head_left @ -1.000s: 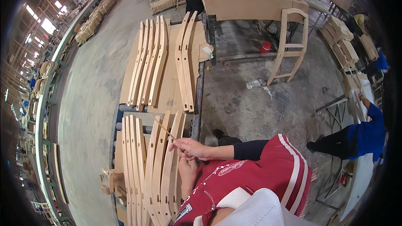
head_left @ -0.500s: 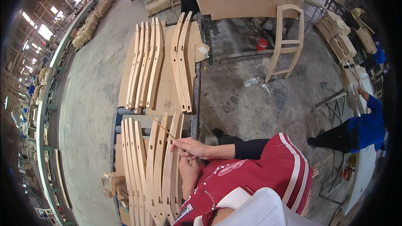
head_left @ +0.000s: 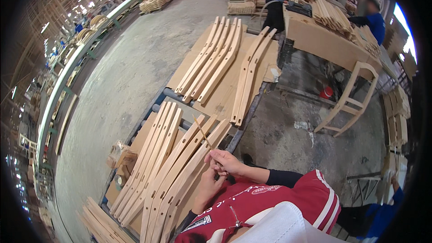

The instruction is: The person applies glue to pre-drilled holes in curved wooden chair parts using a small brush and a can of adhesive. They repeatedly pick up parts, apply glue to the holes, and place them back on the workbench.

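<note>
Head view: right hand [head_left: 227, 162], lower centre, still pinches a thin stick [head_left: 203, 133] angled up-left over curved wooden slats [head_left: 180, 171]. Left hand [head_left: 208, 188] below it rests curled on a slat's edge. View has tilted since earlier; chair frame [head_left: 348, 101] now sits right.

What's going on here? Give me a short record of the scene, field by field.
Place: large woodworking hall
Right hand: holds a thin stick, tip over the near wooden pieces
Left hand: rests on a curved wooden piece with slots
Farther back: more curved pieces on a board
Right side: unfinished chair frame
Others: people in blue at a bench
</note>
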Demonstrator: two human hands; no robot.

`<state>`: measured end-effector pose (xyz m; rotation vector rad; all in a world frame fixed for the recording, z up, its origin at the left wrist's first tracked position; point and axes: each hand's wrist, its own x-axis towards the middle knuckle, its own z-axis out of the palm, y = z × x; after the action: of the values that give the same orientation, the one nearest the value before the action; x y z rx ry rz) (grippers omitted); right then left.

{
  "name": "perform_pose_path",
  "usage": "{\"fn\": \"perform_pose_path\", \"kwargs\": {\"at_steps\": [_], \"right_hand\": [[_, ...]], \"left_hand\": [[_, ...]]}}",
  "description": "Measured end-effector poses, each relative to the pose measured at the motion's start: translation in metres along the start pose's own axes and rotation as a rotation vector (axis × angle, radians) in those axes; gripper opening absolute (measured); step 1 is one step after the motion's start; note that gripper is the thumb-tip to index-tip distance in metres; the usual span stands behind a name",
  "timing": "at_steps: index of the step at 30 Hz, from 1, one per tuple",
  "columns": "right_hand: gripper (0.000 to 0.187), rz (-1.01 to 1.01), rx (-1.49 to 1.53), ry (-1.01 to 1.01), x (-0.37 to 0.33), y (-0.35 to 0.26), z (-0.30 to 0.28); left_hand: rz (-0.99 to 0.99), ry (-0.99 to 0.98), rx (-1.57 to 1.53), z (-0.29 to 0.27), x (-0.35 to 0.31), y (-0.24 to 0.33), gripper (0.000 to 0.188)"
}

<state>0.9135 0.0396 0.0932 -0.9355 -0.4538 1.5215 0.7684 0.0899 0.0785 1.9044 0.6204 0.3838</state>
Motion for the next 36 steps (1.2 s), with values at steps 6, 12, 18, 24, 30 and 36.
{"fn": "perform_pose_path", "kwargs": {"at_steps": [6,12,18,24,30,36], "right_hand": [[0.036,0.042,0.046,-0.067,0.009,0.003,0.009],[0.038,0.041,0.121,-0.124,0.019,0.012,0.007],[0.041,0.065,0.133,-0.090,0.023,0.015,0.003],[0.050,0.037,0.126,-0.086,0.021,0.012,0.006],[0.064,0.051,0.053,-0.039,0.012,-0.001,0.003],[0.068,-0.004,0.025,0.064,-0.002,-0.006,0.004]], "left_hand": [[-0.003,0.149,-0.046,-0.001,-0.008,-0.004,0.017],[-0.130,0.210,-0.047,0.000,-0.009,-0.009,0.014],[0.008,0.284,-0.005,0.004,-0.005,-0.006,0.027],[-0.054,0.285,-0.067,0.009,-0.005,-0.016,0.020],[-0.054,0.187,-0.124,0.006,0.004,0.011,0.023],[0.005,0.062,-0.127,0.010,0.008,0.003,0.035]]}}
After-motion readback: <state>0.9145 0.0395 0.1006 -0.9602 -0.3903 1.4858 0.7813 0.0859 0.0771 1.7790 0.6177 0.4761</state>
